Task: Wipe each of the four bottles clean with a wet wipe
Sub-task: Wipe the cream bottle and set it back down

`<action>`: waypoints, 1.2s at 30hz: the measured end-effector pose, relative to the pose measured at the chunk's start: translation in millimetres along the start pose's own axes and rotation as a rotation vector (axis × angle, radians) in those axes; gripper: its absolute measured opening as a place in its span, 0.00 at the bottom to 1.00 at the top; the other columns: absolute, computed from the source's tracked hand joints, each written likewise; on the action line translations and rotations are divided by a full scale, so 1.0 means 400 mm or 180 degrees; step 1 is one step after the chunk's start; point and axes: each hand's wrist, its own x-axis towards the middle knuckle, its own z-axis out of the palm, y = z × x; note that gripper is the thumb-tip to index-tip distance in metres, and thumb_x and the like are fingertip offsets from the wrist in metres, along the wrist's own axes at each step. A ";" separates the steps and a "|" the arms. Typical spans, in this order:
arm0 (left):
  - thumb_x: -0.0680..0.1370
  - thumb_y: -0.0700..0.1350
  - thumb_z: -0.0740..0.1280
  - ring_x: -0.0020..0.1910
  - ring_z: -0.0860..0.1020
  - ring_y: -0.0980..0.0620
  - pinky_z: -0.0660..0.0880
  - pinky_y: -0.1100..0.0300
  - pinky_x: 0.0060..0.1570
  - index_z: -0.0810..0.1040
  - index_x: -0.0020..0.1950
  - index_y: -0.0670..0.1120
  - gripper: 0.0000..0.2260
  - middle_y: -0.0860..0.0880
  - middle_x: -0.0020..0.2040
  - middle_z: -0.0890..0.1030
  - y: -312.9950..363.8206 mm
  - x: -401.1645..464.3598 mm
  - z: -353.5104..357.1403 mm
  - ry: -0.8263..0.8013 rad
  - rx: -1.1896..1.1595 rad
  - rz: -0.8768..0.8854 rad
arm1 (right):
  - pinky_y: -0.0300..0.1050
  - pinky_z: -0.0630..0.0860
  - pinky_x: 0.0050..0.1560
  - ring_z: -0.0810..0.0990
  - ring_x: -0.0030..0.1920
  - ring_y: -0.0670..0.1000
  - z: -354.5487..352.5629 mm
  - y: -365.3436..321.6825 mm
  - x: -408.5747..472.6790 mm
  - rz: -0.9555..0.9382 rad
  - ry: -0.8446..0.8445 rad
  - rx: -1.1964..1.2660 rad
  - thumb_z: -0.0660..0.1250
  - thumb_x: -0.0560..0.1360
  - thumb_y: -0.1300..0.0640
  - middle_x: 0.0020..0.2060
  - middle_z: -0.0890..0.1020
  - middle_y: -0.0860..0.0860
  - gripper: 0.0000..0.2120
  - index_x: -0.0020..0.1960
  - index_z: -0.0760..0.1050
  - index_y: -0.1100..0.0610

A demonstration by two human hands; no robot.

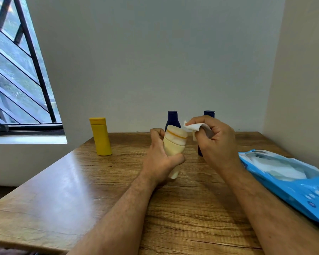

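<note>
Wooden table (pixel 99 199), brown grain, set into a corner of pale walls; barred window (pixel 17 70) at the left with greenery blurred outside.

Nearest on the table, right side: blue wet-wipe pack (pixel 291 183), lying flat, its top flap open with white wipes showing inside. Small white marks are printed on the near end, but no brand or wording can be read.

Mid-table, both bare forearms reach in. Left hand (pixel 160 159) is wrapped around the lower body of a cream bottle (pixel 174 144), fingers closed behind it, thumb across the front. The bottle is lifted clear of the table, tilted with its cap end up and toward the camera. An orange band runs round the cap. No label text visible on it.

Right hand (pixel 217 142) is just right of the cream bottle's cap, fingers curled shut on a white wet wipe (pixel 193 127). The wipe sticks out toward the cap, close beside it. Whether it touches the cap cannot be told.

Farther back, three bottles stand upright near the wall. Yellow bottle (pixel 100 137) at left, well apart from the hands, plain face, no writing legible. Left dark blue bottle (pixel 172 118) is behind the cream bottle, only cap and shoulder showing. Right dark blue bottle (pixel 208 114) is mostly hidden by the right hand, with cap and a bit of base visible. No labels readable on either.
</note>
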 end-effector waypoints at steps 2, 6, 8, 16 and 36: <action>0.64 0.48 0.73 0.47 0.77 0.53 0.76 0.56 0.43 0.60 0.58 0.50 0.30 0.51 0.51 0.73 -0.003 0.001 0.003 -0.0090 0.0052 0.0025 | 0.29 0.74 0.43 0.80 0.46 0.42 0.002 0.002 -0.004 0.0046 -0.0277 0.0131 0.65 0.76 0.64 0.43 0.84 0.43 0.10 0.47 0.82 0.52; 0.67 0.46 0.75 0.49 0.76 0.54 0.76 0.57 0.46 0.59 0.59 0.50 0.30 0.52 0.51 0.72 -0.004 0.004 0.006 -0.0117 0.0098 -0.0039 | 0.33 0.76 0.39 0.80 0.40 0.45 -0.002 0.004 -0.002 -0.0129 -0.0175 0.0336 0.63 0.73 0.56 0.36 0.82 0.46 0.08 0.41 0.81 0.55; 0.70 0.42 0.76 0.49 0.76 0.54 0.76 0.58 0.46 0.59 0.60 0.50 0.30 0.52 0.51 0.72 -0.006 0.006 0.005 -0.0071 0.0103 -0.0078 | 0.30 0.75 0.40 0.81 0.42 0.43 -0.003 0.005 0.000 -0.0098 -0.0143 0.0328 0.64 0.74 0.59 0.38 0.83 0.45 0.08 0.42 0.82 0.55; 0.70 0.42 0.75 0.51 0.76 0.52 0.77 0.54 0.49 0.58 0.61 0.50 0.30 0.51 0.53 0.72 -0.008 0.007 0.005 -0.0118 0.0131 -0.0262 | 0.34 0.72 0.35 0.78 0.36 0.44 -0.004 0.008 0.002 0.0100 -0.0240 0.0265 0.63 0.72 0.59 0.33 0.81 0.46 0.09 0.38 0.81 0.52; 0.75 0.54 0.73 0.63 0.71 0.51 0.70 0.56 0.60 0.58 0.65 0.53 0.28 0.51 0.62 0.71 -0.045 0.036 0.008 0.0612 0.0502 -0.0634 | 0.29 0.70 0.39 0.78 0.44 0.39 0.022 0.032 -0.012 0.0384 -0.0629 -0.0513 0.64 0.76 0.59 0.43 0.82 0.41 0.10 0.48 0.82 0.47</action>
